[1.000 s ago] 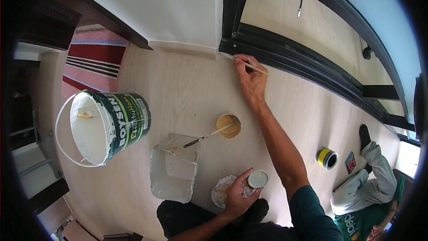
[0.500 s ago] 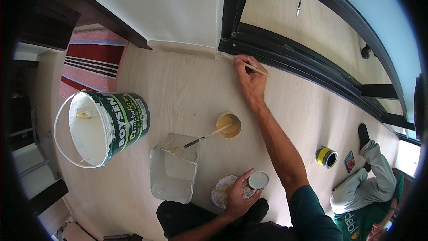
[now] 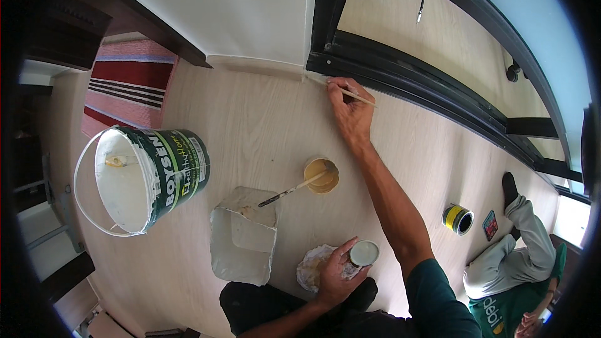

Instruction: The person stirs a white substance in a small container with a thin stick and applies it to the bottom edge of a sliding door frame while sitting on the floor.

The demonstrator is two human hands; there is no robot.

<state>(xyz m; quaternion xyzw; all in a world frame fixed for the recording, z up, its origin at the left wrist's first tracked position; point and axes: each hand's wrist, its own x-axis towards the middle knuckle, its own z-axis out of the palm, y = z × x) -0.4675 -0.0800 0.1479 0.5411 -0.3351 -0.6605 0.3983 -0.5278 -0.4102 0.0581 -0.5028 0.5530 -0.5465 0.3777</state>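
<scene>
My right hand [image 3: 352, 109] pinches a thin wooden-handled paintbrush [image 3: 358, 97] at the corner where the pale baseboard [image 3: 256, 66] meets the black door frame [image 3: 400, 75]. The brush's tip is mostly hidden by my fingers. Close to my body, my left hand [image 3: 338, 273] holds a small round cup of pale grey-green paint [image 3: 364, 253]. Under that hand lies a crumpled whitish cloth [image 3: 311, 267]. Between my arms stands a tan cup [image 3: 321, 183], with a second paintbrush [image 3: 294, 190] resting across its rim.
An open cut container [image 3: 245, 247] and a large green paint bucket [image 3: 178, 172] stand to the left. Behind them lies a striped rug [image 3: 128, 84]. On the right are a small yellow-and-black can [image 3: 457, 220], a phone [image 3: 490, 225] and another person sitting on the floor [image 3: 526, 263].
Almost nothing differs. My right hand and its brush have shifted very slightly to the left; my left hand still holds the cup in nearly the same spot.
</scene>
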